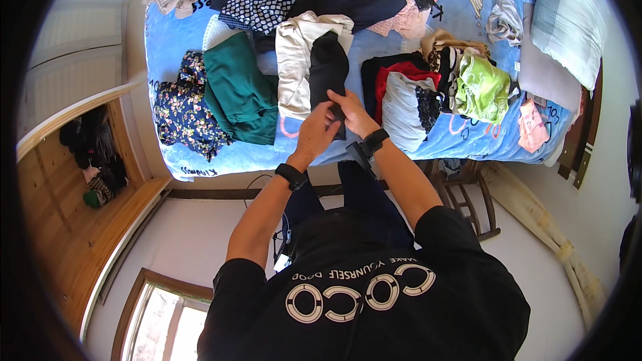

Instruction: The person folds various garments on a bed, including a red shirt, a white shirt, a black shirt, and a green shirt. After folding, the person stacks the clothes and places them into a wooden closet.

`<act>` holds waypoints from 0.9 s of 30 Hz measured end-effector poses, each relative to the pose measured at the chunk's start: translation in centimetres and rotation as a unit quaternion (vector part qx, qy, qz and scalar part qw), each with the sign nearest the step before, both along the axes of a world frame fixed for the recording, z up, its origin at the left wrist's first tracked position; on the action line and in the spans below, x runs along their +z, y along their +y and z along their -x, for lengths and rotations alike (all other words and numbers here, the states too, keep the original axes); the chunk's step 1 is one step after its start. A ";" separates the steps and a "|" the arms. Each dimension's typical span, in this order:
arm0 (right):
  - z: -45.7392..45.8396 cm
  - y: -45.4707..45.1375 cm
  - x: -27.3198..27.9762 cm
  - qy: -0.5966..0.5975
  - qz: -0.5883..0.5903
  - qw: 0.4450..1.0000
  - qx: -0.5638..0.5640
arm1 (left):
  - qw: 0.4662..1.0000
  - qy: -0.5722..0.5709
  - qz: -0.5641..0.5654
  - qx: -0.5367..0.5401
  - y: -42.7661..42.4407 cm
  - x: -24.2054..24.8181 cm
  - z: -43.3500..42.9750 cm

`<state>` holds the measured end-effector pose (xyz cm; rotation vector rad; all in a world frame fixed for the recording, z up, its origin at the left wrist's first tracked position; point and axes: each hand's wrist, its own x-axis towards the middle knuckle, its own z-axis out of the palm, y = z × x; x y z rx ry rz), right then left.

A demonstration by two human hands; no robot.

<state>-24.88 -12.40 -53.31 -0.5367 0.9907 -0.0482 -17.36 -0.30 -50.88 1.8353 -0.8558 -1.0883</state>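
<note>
A black folded garment lies lengthwise in a narrow strip, its near end reaching the bed's front edge. My right hand grips its right side, thumb on top. From the left, my left hand pinches the near end with bent fingers; the cloth between the hands is partly hidden. Under the strip's far part is a cream-white garment, loosely folded. Left of it are a dark green garment and a navy floral one. To the right sits a stack with a light grey top.
Lime-green clothing tops another stack on the blue bed cover. Dark and patterned clothes heap at the back. Pillows lie far right. A wooden chair stands below the bed; an open wooden cabinet is at left.
</note>
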 end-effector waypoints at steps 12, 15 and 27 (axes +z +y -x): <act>1.1 1.7 -7.2 0.203 0.178 0.963 -0.017 | 0.924 0.261 -0.146 0.237 -1.0 -9.5 -1.6; 1.0 1.5 -5.6 0.212 0.146 0.966 0.028 | 0.906 0.353 -0.130 0.194 -1.7 -6.5 -2.0; 10.7 -0.3 9.5 -0.177 -0.116 0.977 -0.001 | 0.898 0.431 -0.064 0.067 -4.9 11.4 2.0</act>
